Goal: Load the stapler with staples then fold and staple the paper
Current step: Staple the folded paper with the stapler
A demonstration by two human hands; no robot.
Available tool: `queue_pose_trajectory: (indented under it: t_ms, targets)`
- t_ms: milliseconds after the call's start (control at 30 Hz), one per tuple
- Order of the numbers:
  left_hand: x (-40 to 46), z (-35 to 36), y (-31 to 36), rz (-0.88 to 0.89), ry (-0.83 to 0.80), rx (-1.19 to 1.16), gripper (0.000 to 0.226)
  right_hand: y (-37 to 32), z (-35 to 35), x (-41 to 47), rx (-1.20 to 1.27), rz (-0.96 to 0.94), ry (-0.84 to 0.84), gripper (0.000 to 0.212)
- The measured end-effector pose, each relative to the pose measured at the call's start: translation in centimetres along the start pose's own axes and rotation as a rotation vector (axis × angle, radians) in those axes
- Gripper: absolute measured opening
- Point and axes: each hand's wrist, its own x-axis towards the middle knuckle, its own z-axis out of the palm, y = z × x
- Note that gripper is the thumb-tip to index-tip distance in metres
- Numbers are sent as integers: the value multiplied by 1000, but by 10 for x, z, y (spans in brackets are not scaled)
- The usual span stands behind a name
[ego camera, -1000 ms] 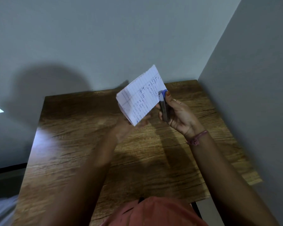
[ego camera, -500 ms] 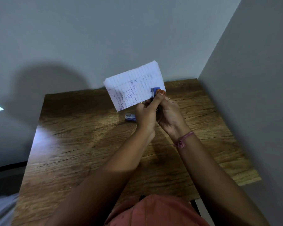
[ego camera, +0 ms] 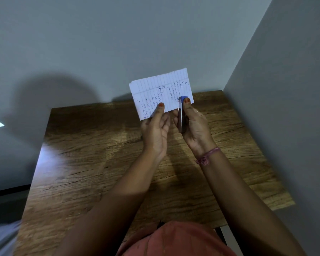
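**Mia:** Wood is what the table (ego camera: 103, 163) is made of, brown with dark lines. Both arms reach out over it.

**Tom:** Where is the paper?

**Mia:** Up in the air, above the far edge of the table. The folded paper (ego camera: 161, 91) is white with lines on it. The left hand (ego camera: 155, 130) pinches its bottom edge with the thumb in front.

**Tom:** And the stapler?

**Mia:** The stapler (ego camera: 181, 115) is just right of that hand, standing on end. The right hand (ego camera: 194, 128) is wrapped round it, thumb on the blue top. Its tip sits over the bottom right corner of the paper.

**Tom:** What could go wrong?

**Mia:** I think the paper could slip, because only one pinch holds it. Then the staple might miss the corner or catch only one layer. If the squeeze is too soft, the staple might bend. A finger near the stapler's mouth could get nipped too.

**Tom:** Can you read the words?

**Mia:** No. It is blue handwriting in short rows, turned sideways and too small to read. I see no name on the stapler.
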Motion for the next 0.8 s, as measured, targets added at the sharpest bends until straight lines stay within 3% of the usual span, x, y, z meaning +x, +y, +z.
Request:
queue_pose_trajectory:
  t_ms: [367,500,800]
  targets:
    - [4,-5,-1,61,108,55,27,-1,2,-6,-142,50,-119,32]
    - [6,-8,1,72,91,79,19,-1,3,-6,-156,76,-137,23]
    - [9,-10,-2,73,86,112,26,0,4,-6,-195,85,-155,21]
